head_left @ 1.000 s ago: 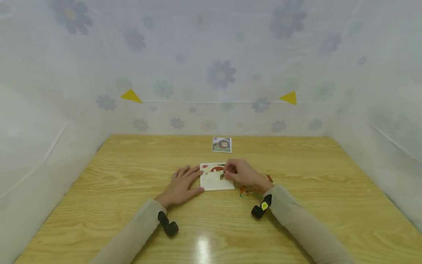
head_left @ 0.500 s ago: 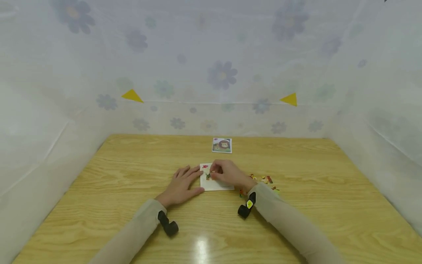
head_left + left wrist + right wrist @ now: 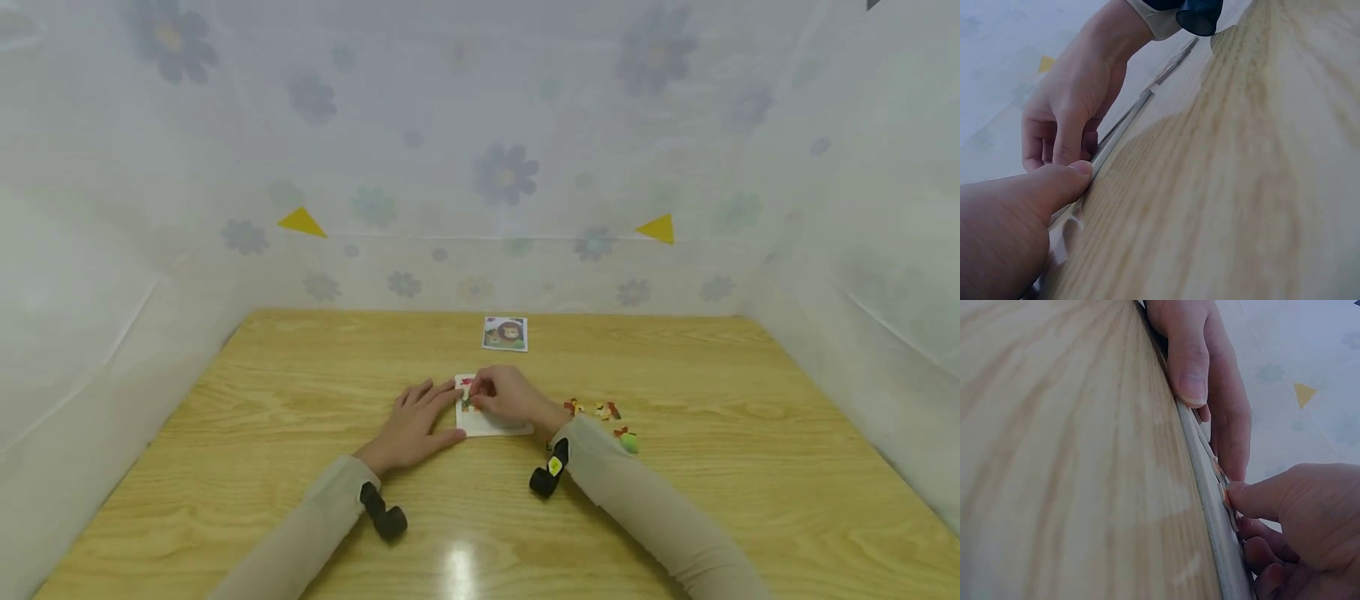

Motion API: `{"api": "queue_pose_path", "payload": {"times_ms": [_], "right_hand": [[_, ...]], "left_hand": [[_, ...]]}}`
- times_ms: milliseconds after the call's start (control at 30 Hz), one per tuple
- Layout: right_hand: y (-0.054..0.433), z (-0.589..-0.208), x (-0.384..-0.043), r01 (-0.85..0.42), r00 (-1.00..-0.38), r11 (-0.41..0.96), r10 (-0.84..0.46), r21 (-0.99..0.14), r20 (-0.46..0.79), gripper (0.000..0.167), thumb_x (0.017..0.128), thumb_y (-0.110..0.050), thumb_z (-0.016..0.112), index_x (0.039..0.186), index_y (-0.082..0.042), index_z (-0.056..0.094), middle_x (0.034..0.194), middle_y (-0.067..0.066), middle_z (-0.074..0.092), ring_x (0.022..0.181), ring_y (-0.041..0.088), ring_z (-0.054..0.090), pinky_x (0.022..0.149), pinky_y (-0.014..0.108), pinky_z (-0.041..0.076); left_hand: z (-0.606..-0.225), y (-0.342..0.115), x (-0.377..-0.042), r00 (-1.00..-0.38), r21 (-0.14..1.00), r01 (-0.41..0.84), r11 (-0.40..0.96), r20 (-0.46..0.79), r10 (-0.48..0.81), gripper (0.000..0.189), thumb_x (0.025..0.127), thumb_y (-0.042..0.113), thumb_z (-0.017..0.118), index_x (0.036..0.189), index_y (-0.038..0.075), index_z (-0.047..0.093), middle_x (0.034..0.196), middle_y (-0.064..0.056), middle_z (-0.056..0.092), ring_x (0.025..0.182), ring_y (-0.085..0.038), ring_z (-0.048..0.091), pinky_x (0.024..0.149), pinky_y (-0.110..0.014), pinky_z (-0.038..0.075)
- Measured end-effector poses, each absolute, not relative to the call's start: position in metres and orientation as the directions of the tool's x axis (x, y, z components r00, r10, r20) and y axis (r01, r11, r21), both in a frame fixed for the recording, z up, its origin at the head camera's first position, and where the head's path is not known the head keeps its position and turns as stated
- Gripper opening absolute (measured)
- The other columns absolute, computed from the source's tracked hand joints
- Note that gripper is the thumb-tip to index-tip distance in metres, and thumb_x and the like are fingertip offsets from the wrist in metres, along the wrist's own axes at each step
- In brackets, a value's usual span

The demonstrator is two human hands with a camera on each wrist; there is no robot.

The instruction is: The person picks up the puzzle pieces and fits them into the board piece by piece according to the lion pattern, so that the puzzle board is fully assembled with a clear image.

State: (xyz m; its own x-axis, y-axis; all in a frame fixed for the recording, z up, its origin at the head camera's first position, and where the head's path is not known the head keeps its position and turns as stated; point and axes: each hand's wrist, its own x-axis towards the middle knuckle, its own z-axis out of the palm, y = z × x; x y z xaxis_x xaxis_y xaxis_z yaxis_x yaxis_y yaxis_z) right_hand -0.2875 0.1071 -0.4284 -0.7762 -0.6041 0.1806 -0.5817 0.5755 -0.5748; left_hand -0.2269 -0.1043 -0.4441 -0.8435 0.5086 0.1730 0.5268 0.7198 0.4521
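Observation:
A white puzzle board (image 3: pixel 495 425) lies near the middle of the table, its upper part showing printed picture pieces. My left hand (image 3: pixel 411 427) rests flat at its left side, fingers spread, with the thumb (image 3: pixel 1063 184) against the near edge in the left wrist view. Over the board's left half, my right hand (image 3: pixel 516 396) pinches a small puzzle piece (image 3: pixel 1225 495) between thumb and fingers, close to the board's surface. That piece sits right by the left fingertips. The right hand hides much of the board's upper row.
Several loose puzzle pieces (image 3: pixel 607 410) lie right of the board, partly behind the right wrist; a green and red one (image 3: pixel 627 440) is nearest. Farther back lies a square lion picture card (image 3: pixel 506 333). A flower-patterned white curtain (image 3: pixel 450 167) stands behind the wooden table (image 3: pixel 300 358).
My right hand has moved left across the board with the puzzle piece, from its right half to its left half, uncovering loose pieces. The left hand has stayed in place.

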Motion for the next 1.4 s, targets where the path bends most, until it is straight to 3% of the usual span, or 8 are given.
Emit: {"api": "queue_pose_path", "payload": {"times_ms": [133, 467, 600, 933, 1167, 1400], "right_hand": [[0.109, -0.427, -0.287, -0.59, -0.779, 0.566, -0.586, -0.576, 0.223, 0.008, 0.086, -0.007, 0.071, 0.088, -0.006, 0.063, 0.071, 0.002, 0.06, 0.062, 0.003, 0.049, 0.057, 0.018, 0.043], [0.107, -0.425, -0.281, -0.587, -0.795, 0.595, -0.554, -0.549, 0.249, 0.01, 0.084, -0.01, 0.074, 0.079, -0.006, 0.066, 0.069, 0.001, 0.06, 0.06, 0.002, 0.046, 0.055, 0.016, 0.039], [0.11, -0.424, -0.28, -0.597, -0.785, 0.586, -0.567, -0.547, 0.249, 0.006, 0.087, -0.01, 0.071, 0.083, -0.006, 0.067, 0.073, 0.002, 0.063, 0.062, 0.003, 0.049, 0.057, 0.017, 0.041], [0.17, -0.395, -0.275, -0.495, -0.853, 0.637, -0.486, -0.591, 0.191, 0.011, 0.094, -0.01, 0.06, 0.099, -0.002, 0.066, 0.08, 0.004, 0.061, 0.067, 0.011, 0.052, 0.061, 0.027, 0.045], [0.212, -0.394, -0.271, -0.458, -0.859, 0.696, -0.507, -0.553, 0.074, 0.017, 0.09, -0.01, 0.065, 0.104, 0.001, 0.064, 0.089, 0.008, 0.064, 0.078, 0.017, 0.062, 0.071, 0.034, 0.053], [0.233, -0.39, -0.26, -0.405, -0.883, 0.79, -0.469, -0.46, -0.028, 0.025, 0.086, -0.018, 0.073, 0.101, 0.001, 0.066, 0.09, 0.009, 0.065, 0.081, 0.021, 0.061, 0.074, 0.039, 0.053]], "left_hand": [[-0.444, -0.104, -0.229, -0.839, 0.435, 0.535, 0.724, 0.173, 0.516, 0.061, 0.094, 0.048, 0.055, 0.146, 0.018, 0.044, 0.157, -0.007, 0.032, 0.142, -0.043, 0.023, 0.112, -0.064, 0.013], [-0.439, -0.104, -0.228, -0.841, 0.439, 0.529, 0.726, 0.157, 0.518, 0.061, 0.094, 0.049, 0.056, 0.144, 0.017, 0.046, 0.156, -0.007, 0.032, 0.143, -0.042, 0.022, 0.113, -0.064, 0.013], [-0.44, -0.104, -0.227, -0.841, 0.438, 0.529, 0.727, 0.157, 0.518, 0.061, 0.093, 0.049, 0.056, 0.145, 0.017, 0.046, 0.156, -0.007, 0.032, 0.143, -0.042, 0.022, 0.112, -0.064, 0.014], [-0.441, -0.105, -0.226, -0.84, 0.438, 0.53, 0.726, 0.152, 0.521, 0.062, 0.094, 0.049, 0.055, 0.146, 0.018, 0.044, 0.157, -0.007, 0.031, 0.144, -0.04, 0.021, 0.114, -0.062, 0.013], [-0.438, -0.108, -0.225, -0.833, 0.435, 0.544, 0.718, 0.173, 0.526, 0.061, 0.093, 0.045, 0.058, 0.145, 0.015, 0.045, 0.156, -0.01, 0.033, 0.142, -0.042, 0.023, 0.113, -0.063, 0.014], [-0.436, -0.109, -0.221, -0.832, 0.435, 0.544, 0.718, 0.17, 0.528, 0.061, 0.094, 0.045, 0.057, 0.145, 0.014, 0.045, 0.156, -0.01, 0.032, 0.142, -0.043, 0.023, 0.112, -0.065, 0.013]]}}
